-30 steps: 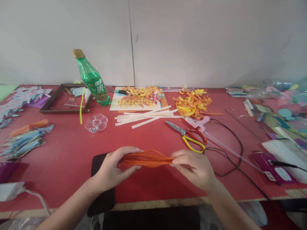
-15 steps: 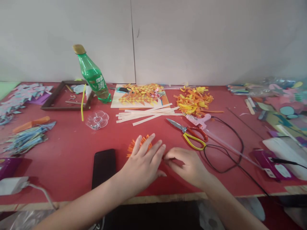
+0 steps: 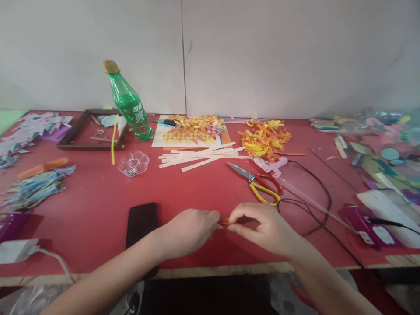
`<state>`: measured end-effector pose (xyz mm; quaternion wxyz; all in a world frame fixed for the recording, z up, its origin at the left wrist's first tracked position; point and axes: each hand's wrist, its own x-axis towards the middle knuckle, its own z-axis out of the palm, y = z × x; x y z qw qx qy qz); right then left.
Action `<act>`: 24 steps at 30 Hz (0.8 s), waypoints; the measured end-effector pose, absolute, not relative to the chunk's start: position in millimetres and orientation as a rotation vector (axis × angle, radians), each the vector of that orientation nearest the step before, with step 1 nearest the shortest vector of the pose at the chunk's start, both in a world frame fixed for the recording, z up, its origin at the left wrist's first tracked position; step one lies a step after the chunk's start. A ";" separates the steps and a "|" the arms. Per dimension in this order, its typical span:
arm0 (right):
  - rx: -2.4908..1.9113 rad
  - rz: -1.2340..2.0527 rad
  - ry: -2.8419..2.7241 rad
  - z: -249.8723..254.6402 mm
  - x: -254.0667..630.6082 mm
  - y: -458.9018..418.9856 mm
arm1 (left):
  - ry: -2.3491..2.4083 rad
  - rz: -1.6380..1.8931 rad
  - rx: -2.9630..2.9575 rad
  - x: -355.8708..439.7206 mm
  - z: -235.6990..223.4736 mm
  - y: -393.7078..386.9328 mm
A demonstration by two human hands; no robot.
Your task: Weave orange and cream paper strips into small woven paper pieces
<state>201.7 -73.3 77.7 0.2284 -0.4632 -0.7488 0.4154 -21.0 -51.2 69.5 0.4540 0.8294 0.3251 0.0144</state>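
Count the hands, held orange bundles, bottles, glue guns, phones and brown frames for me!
Left hand and right hand, bare: 2
Held orange paper bundle: 1
Green plastic bottle: 1
Pink plastic glue gun: 1
Black rectangular phone: 1
Brown rectangular frame: 1
Total: 7

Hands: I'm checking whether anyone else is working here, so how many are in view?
2: the left hand, curled on the orange piece, and the right hand, pinching it, nearer the scissors. No others show.
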 end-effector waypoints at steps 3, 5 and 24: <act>-1.255 1.488 -1.924 81.9 200.4 -67.2 | 0.639 -0.017 1.555 -25.6 71.1 -46.9; -1.188 1.774 -1.783 82.9 199.4 -58.1 | 0.547 -0.065 1.221 -27.7 68.6 -43.7; -1.190 2.171 -1.564 74.2 210.3 1.5 | 0.597 0.067 0.501 -30.4 52.8 -41.4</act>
